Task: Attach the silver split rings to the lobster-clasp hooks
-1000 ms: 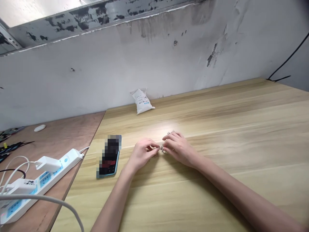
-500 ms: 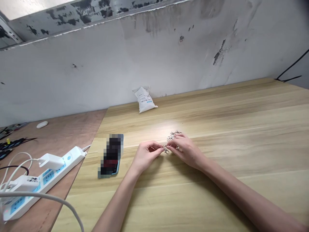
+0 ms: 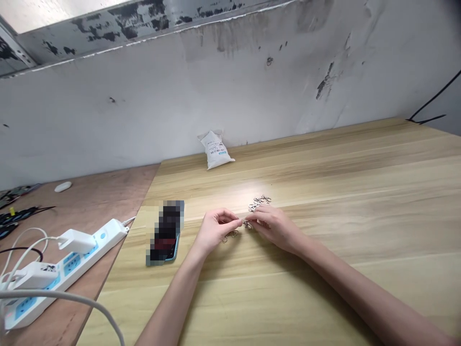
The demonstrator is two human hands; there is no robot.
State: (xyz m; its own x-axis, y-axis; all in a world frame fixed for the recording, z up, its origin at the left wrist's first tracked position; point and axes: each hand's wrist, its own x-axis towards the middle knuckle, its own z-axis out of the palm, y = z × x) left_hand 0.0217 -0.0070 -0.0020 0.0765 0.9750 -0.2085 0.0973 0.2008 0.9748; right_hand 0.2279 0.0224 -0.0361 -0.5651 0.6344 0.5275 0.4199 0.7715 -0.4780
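Inspection at the work surface: both bare hands are positioned at centre, on a light wood-grain table [image 3: 360,274], with fingers converging.

The left hand [image 3: 218,229] is curled, its thumb and forefinger drawn closed at the tips against a small metal clasp [image 3: 247,223]. The right hand [image 3: 274,227] approaches from the right, its fingers [image 3: 261,216] bent and extended, with the tips at the same clasp. Whether they grip it cannot be confirmed, as the thumb is hidden from this view. The two hands are almost touching, with the clasp between them.

A heap of metal rings [image 3: 259,203] lies just beyond the right fingers, on the far side. Loose metal rings [image 3: 230,234] lie on the table just beside the left hand, on its right and near side.

Left of the hands lies a smartphone [image 3: 166,235] in a blue case (its face is pixelated and unreadable). A white sealed packet [image 3: 216,151] stands against the far wall [image 3: 144,101]. Further left, on a lower-toned plywood table [image 3: 111,202], lies a white power strip [image 3: 103,236] with a white plug adapter [image 3: 76,241] inserted and a white cable [image 3: 61,296] running across the near left corner.
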